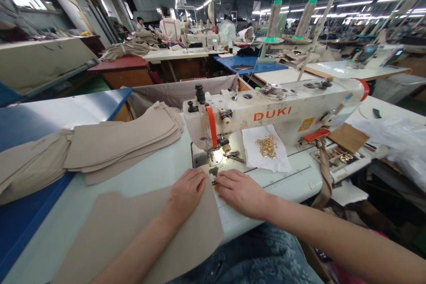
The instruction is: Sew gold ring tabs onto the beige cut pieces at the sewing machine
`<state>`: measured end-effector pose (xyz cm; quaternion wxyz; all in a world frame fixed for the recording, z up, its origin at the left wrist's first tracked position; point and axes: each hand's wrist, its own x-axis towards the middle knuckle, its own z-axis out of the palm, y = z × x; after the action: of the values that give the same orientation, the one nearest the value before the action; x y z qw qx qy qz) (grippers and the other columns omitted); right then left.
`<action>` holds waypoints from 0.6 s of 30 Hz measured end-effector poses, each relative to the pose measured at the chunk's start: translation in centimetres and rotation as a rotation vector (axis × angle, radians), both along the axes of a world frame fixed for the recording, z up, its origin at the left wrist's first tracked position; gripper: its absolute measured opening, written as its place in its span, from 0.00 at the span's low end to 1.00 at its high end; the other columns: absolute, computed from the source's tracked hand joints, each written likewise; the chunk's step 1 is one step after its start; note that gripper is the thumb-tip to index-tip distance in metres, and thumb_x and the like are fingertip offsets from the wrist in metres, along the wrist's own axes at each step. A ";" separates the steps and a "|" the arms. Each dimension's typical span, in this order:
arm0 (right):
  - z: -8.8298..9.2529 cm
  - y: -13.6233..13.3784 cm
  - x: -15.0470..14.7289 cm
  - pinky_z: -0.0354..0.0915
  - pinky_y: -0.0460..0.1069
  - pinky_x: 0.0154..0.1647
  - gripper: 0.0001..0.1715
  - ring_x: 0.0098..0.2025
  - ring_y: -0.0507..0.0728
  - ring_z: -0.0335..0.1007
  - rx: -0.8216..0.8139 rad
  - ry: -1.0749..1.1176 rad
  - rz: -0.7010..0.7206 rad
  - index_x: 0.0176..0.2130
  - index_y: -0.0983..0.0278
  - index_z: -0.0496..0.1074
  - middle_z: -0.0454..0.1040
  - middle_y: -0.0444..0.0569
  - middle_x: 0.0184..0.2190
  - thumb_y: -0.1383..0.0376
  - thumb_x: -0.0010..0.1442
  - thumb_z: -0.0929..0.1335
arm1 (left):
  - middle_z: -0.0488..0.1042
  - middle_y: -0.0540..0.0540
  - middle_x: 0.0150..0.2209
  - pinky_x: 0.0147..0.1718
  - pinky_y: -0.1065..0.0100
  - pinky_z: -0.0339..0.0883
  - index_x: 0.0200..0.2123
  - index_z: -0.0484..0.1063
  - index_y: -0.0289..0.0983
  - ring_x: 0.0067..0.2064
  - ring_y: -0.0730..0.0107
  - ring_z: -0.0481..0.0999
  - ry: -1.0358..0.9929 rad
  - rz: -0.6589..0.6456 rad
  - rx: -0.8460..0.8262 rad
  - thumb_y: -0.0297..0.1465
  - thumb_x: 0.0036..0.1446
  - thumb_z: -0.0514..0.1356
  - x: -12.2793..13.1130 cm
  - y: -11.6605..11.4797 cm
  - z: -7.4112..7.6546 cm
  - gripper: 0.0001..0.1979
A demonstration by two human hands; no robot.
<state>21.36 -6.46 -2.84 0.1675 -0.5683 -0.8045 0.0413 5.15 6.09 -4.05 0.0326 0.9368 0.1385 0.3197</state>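
Feeling cloth edges beside the needle

Crowding the desk [149,171] around the work, a stack of cut panels [123,140] lies left of centre, with a second pile [31,164] at the left edge of the frame. The sewing machine [273,111] spans the right half, its head and orange lever [212,126] just behind the hands. Under its arm, gold rings [267,147] sit heaped on white paper [248,142]; further right are a parts tray [346,156] and clear plastic [399,135]. Thread cones [305,18] stand upper right, and a co-worker [170,29] is at upper centre-left.

"DUKI" reads in orange on the machine; its yellow label [306,124] is too small to read.

The beige cloth [196,235] spreads from lower left to just before the needle area. The left hand [188,191] rests on it, fingers curled and close together. The right hand [240,191] has bent fingers, tips beside a dark scrap [213,171]. Whether either grip pinches anything, I cannot tell.
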 end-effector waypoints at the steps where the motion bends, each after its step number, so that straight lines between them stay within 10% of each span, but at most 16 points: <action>1: -0.2 -0.7 -0.1 0.50 0.56 0.62 0.17 0.62 0.61 0.54 0.035 -0.045 0.025 0.51 0.68 0.68 0.67 0.56 0.56 0.63 0.66 0.61 | 0.75 0.46 0.30 0.38 0.65 0.71 0.30 0.69 0.37 0.35 0.66 0.74 -0.001 -0.004 0.000 0.23 0.59 0.51 0.0 0.0 0.0 0.09; 18: 0.0 -3.1 -0.9 0.44 0.59 0.65 0.29 0.66 0.62 0.44 0.035 -0.203 -0.043 0.59 0.74 0.59 0.56 0.61 0.63 0.57 0.67 0.57 | 0.75 0.45 0.31 0.39 0.65 0.69 0.33 0.71 0.35 0.36 0.65 0.72 0.055 -0.061 0.169 0.25 0.63 0.49 -0.3 0.6 -0.5 0.11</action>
<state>20.43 -9.55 -2.80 0.0958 -0.5838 -0.8055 -0.0340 4.81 6.68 -4.51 -0.0408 0.9484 0.0831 0.3032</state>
